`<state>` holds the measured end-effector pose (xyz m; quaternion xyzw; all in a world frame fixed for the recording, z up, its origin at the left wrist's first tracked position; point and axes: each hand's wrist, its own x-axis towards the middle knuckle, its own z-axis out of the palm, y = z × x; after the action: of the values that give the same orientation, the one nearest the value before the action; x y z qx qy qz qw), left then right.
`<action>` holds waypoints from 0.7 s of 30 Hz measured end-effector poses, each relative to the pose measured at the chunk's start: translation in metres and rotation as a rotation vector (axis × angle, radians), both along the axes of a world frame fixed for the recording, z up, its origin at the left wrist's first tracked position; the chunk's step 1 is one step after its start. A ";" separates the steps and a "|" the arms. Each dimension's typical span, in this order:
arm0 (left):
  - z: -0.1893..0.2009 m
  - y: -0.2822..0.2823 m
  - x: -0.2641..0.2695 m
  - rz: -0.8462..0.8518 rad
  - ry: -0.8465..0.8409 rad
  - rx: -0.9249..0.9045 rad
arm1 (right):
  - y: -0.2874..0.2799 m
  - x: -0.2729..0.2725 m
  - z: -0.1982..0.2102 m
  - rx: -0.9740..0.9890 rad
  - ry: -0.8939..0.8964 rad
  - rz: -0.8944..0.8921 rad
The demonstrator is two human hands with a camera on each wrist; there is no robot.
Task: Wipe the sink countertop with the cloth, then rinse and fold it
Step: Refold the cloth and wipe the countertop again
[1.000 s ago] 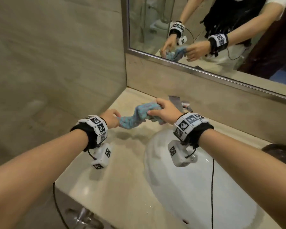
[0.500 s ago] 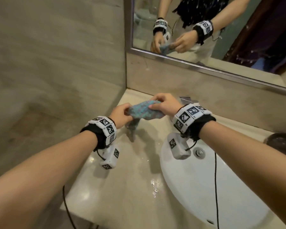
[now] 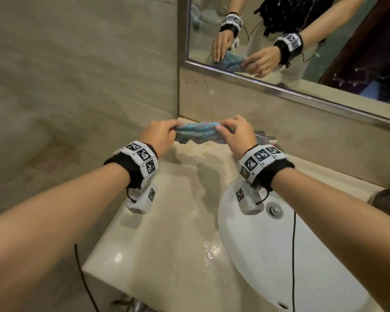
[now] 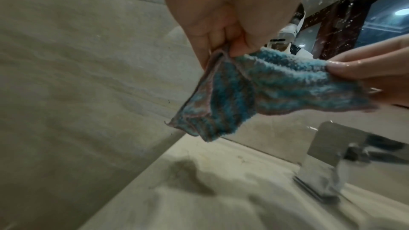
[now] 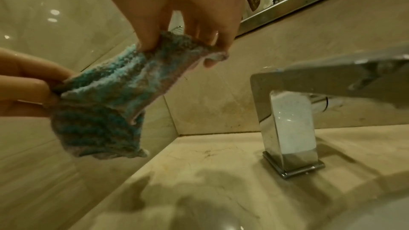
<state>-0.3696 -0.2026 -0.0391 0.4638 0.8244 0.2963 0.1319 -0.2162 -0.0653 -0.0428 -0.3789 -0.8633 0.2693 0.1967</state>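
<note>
A blue and grey striped cloth [image 3: 198,131] hangs stretched between my two hands, above the back left corner of the beige countertop [image 3: 167,244]. My left hand [image 3: 160,134] pinches its left edge between thumb and fingers. My right hand [image 3: 232,134] pinches its right edge the same way. In the left wrist view the cloth [image 4: 254,93] droops below my left hand [image 4: 223,45], clear of the counter. The right wrist view has the cloth [image 5: 110,104] held under my right hand [image 5: 183,41], left of the tap.
A white oval basin [image 3: 279,255] with a drain lies to the right. A square chrome tap [image 5: 289,121] stands behind it. A mirror [image 3: 302,41] runs along the back wall; a tiled wall [image 3: 77,86] closes the left side. Water drops [image 3: 208,251] lie near the basin's rim.
Both hands have carried the cloth left and back toward the corner. The twisted cloth has been spread out wider between them.
</note>
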 end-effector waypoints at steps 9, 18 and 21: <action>-0.084 -0.051 0.028 -0.283 0.021 -0.514 | -0.039 0.030 -0.066 -0.027 -0.710 0.244; -0.127 -0.031 0.030 -0.405 0.144 -0.611 | -0.090 0.016 -0.108 -0.036 -0.753 0.453; -0.129 -0.023 0.027 -0.333 0.166 -0.605 | -0.083 0.012 -0.107 -0.059 -0.796 0.386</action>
<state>-0.3425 -0.2253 -0.1678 0.5543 0.7958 -0.0254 0.2425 -0.2037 -0.1483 -0.1499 -0.2905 -0.9186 0.1586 -0.2160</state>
